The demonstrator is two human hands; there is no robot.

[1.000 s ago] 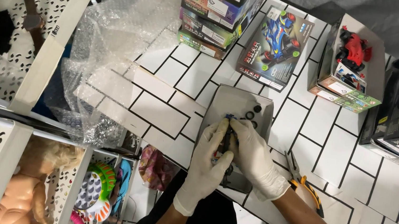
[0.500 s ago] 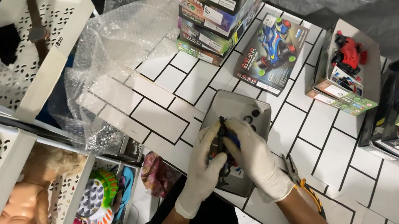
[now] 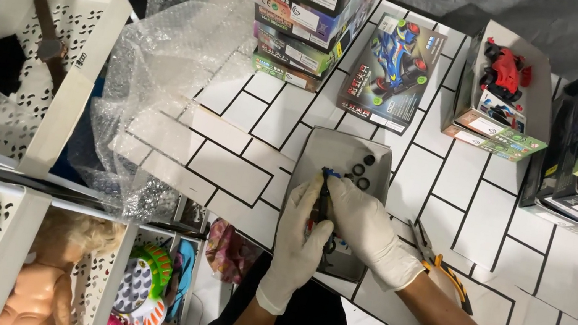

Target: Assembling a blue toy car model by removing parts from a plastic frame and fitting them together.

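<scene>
Both my hands wear white gloves and meet over a shallow grey tray [image 3: 380,161] on the white-tiled table. My left hand [image 3: 297,245] and my right hand [image 3: 369,231] together pinch a small dark model part [image 3: 323,197] with a blue tip, held upright just above the tray. Three small black rings [image 3: 362,172] lie loose in the tray's far end. Other small dark parts lie under my hands, mostly hidden.
Yellow-handled pliers [image 3: 440,268] lie right of the tray. Stacked toy boxes [image 3: 305,10], a blue toy-car box [image 3: 392,71] and an open box with a red car [image 3: 505,69] stand at the back. Bubble wrap [image 3: 171,74] lies left. White perforated bins [image 3: 16,81] hold toys.
My hands have stayed over the tray, shifting slightly while working the small part; the view has drifted a little.
</scene>
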